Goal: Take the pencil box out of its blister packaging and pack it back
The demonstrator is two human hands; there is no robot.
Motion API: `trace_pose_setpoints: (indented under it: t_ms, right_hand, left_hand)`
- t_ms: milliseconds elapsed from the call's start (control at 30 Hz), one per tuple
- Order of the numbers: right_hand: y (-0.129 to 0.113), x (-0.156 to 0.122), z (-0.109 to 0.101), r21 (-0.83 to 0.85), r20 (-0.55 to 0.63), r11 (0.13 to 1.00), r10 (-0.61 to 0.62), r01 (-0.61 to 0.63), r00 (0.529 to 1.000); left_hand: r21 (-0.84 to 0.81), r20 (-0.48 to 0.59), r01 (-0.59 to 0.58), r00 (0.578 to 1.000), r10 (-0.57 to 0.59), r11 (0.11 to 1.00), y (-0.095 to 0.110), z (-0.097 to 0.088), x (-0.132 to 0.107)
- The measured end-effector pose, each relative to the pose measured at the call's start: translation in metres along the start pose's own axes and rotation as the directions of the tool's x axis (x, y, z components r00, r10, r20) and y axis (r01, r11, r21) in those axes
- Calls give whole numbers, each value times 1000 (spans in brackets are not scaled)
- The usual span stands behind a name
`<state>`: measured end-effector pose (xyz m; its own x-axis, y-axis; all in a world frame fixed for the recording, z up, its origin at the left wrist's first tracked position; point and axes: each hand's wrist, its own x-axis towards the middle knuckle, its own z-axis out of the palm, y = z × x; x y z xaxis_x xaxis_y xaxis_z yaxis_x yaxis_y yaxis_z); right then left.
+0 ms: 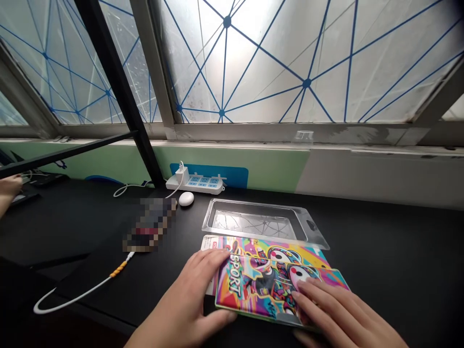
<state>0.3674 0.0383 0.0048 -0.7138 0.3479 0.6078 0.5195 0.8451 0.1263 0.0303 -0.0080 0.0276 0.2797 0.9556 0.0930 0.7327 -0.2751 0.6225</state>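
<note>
A flat, colourful box printed with cartoon figures and the word SPORT lies between my two hands near the front of the black table. My left hand grips its left end, fingers on top and thumb at the front edge. My right hand holds the right end, its fingers laid over the top and its thumb mostly hidden below. A card with matching print shows from behind and under the box. Just beyond it rests a clear plastic blister shell.
At the left, a blurred phone-like device has a white cable plugged in. A white rounded case sits by a power strip along the wall. A black metal frame slants overhead; another person's hand is at far left.
</note>
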Motion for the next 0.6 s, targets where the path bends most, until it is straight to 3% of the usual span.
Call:
trace_pose_setpoints:
  t_ms: [133,367,500,600]
  right_hand:
    - [-5,20,2,-68,42,996,57,-54,998]
    - [-22,52,3,-95,254,982,185,-166,949]
    - [-13,64,-6,-30,323,976,215,-217,922]
    - [3,75,-16,-70,363,950,308,-304,880]
  left_hand:
    - [-81,-47,45,998,-49,996,-3,5,-1]
    - [-127,-116,64,990,-78,990,-8,11,0]
    - [-117,-130,48,989,-64,992,-10,12,-1]
    - [-110,-118,45,991,-58,993,-11,12,-2]
